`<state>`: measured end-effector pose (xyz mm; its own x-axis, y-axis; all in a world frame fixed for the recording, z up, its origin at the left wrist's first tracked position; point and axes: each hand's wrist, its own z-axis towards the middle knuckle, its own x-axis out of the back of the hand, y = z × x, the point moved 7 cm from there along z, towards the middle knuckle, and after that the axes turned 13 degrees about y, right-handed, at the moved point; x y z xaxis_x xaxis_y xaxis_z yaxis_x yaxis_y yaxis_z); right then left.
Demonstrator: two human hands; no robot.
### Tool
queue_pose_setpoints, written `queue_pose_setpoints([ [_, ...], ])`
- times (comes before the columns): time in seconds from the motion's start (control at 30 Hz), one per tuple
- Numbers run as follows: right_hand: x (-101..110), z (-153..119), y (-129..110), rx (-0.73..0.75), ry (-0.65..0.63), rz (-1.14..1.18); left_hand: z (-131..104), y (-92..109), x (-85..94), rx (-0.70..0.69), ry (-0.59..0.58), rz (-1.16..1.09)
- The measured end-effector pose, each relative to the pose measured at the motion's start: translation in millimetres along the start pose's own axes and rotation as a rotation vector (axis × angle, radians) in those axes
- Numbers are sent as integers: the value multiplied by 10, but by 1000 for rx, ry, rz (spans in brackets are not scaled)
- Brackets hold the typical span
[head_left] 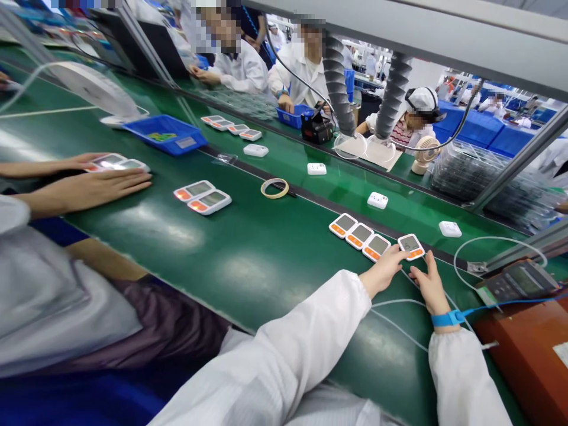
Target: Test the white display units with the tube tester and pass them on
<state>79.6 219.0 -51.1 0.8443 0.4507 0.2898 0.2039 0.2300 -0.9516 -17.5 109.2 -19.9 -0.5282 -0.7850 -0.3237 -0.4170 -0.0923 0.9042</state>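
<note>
My left hand (384, 269) is closed on the lower left edge of a small white digital display unit (410, 246), which has a grey screen with dark digits and orange buttons. Beside that unit's lower right corner is my right hand (431, 283), its thumb and index finger apart. Whether its index fingertip touches the casing I cannot tell. A blue wrist strap (447, 319) with a cord circles my right wrist. Just left of my left hand, a row of similar units, including one display unit (360, 235), lies screen up on the green bench (266, 260).
At the left, a co-worker's hands (95, 186) rest on similar units. A tape roll (274, 188), a blue tray (166, 133) and two more display units (209, 201) lie mid-bench. White units (377, 200) line the far strip. A handheld meter (519, 281) sits right, on a brown box (528, 343).
</note>
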Motion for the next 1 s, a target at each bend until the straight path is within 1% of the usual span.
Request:
queue_pose_setpoints([
  [0.07,-38,56,2,-5,-31,24,97,-18,-61,18,44,2],
  [0.13,-69,109,1,4,-53,49,182,-68,-62,27,100,14],
  [0.23,-113,138,-13,49,-61,78,291,-164,1,42,165,52],
  [0.37,-179,72,-52,139,-68,98,413,-244,79,50,218,95],
  [0.47,-203,37,-40,161,-71,108,467,-255,104,21,267,76],
  [0.57,-196,68,1,142,-32,97,443,-235,131,-20,284,21],
  [0.67,-204,117,5,123,11,88,341,-192,163,-37,206,-27],
  [0.8,-265,113,-116,174,-11,60,204,-115,200,-24,37,-30],
  [0.9,-297,86,-204,229,-31,11,187,-52,205,-34,-50,-30],
  [1.0,-336,82,-206,255,-56,-72,216,7,200,-64,-102,-47],
])
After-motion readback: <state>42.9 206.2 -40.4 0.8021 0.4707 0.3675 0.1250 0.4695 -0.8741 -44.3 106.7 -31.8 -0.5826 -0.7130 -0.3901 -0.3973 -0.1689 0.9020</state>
